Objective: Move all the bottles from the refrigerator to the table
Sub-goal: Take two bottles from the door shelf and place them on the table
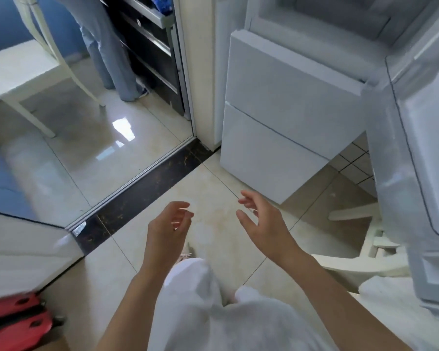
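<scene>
We record both hands raised over the floor, a glossy surface of pale cream tiles with thin dark grout lines, and both hands bare of any load. The left hand shows its back to us, its fingers curled loosely inward and spread wide around nothing. The right hand is turned palm toward the left, fingers likewise parted and gently bent, gripping nothing. The hands stand near each other but apart. We cannot see any bottle in this view. The refrigerator stands ahead and to the right, its lower part two smooth, flat, white drawer fronts with square edges, closed one above the other; its door hangs open at far right, a moulded white plastic inner face with a dark gasket line. A dark speckled stone threshold with a metal rail crosses the floor diagonally. Beyond it, a cream chair with slender legs stands on polished tile. A white worktop edge fills the lower left, with red plastic shapes below it
</scene>
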### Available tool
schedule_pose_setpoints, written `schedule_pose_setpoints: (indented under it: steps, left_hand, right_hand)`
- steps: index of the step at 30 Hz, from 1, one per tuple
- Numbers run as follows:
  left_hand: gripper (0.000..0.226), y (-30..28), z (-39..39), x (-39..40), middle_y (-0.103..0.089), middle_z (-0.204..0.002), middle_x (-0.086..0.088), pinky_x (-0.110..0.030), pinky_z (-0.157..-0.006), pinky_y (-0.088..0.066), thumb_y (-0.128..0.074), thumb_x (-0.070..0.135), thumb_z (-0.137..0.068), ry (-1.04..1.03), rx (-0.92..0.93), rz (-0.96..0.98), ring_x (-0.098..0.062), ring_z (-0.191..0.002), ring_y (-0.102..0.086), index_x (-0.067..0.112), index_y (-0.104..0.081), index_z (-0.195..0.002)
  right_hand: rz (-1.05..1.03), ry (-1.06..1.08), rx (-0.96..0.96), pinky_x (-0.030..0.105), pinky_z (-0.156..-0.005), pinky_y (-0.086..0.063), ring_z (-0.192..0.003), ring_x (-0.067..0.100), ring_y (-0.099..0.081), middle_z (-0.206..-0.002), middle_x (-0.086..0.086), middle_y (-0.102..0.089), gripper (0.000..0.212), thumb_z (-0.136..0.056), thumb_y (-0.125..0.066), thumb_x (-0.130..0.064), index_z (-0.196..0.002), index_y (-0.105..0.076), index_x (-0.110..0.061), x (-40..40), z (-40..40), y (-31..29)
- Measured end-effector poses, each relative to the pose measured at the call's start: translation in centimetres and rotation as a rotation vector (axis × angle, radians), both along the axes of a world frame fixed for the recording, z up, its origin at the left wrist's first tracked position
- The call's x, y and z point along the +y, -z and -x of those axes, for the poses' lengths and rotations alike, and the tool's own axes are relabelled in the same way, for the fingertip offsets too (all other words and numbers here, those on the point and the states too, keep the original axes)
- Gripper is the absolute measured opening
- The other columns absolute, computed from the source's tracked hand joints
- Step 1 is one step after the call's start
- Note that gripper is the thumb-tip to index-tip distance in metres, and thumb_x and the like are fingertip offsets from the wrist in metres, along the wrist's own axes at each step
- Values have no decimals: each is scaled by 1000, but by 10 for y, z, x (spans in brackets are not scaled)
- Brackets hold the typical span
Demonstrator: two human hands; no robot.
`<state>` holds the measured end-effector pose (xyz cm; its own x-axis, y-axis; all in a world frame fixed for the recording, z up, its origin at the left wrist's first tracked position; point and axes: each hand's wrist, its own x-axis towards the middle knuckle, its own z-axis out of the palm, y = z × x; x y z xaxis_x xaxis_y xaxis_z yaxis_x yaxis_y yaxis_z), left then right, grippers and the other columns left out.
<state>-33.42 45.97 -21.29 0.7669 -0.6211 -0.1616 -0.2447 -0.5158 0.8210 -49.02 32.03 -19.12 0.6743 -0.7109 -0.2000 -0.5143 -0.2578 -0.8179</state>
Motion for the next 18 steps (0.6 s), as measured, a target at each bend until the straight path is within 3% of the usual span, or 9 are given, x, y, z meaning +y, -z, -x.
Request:
schedule_pose_setpoints:
  steps: [3, 6, 9, 13, 18]
  left_hand:
    - [22, -2, -60, -33, -70, -86, 13, -12, -75, -51, -63, 6, -91, 106, -21, -3, -5, -84, -69, 23, -63, -105]
    - [23, -13, -121, -72, -73, -89, 7, -22, -79, -55, -63, 5, -90, 208, -6, -11, -8, -87, -70, 20, -64, -108]
    - [23, -24, -169, -120, -72, -86, 16, -21, -77, -52, -62, 9, -90, 300, -23, 8, -3, -87, -68, 25, -64, -106]
    - [19, -40, -203, -188, -71, -86, 18, -22, -75, -53, -61, 11, -91, 423, -49, 59, 4, -84, -66, 24, -65, -104]
    - [20, -59, -221, -283, -73, -88, 13, -28, -84, -54, -62, 12, -90, 532, -46, 154, -3, -87, -69, 27, -66, -102]
  right_hand:
    - [-7, 111, 5, 30, -101, -44, -111, 6, -54, -118, -9, -59, 39, -93, -57, -28, -130, -47, -23, -23, -41, -3]
    - [-12, 244, 9, 30, -102, -44, -112, 5, -54, -118, -11, -59, 40, -93, -56, -31, -131, -46, -24, -43, -76, -12]
    - [5, 365, 1, 30, -103, -43, -113, 5, -54, -117, -10, -60, 41, -92, -56, -30, -131, -46, -23, -64, -101, -19]
    - [40, 485, -24, 29, -102, -43, -113, 3, -54, -118, -8, -60, 40, -92, -57, -28, -130, -47, -21, -97, -119, -27]
    - [135, 607, -65, 29, -102, -43, -113, 5, -55, -117, -9, -62, 39, -92, -58, -28, -130, -47, -24, -161, -131, -47]
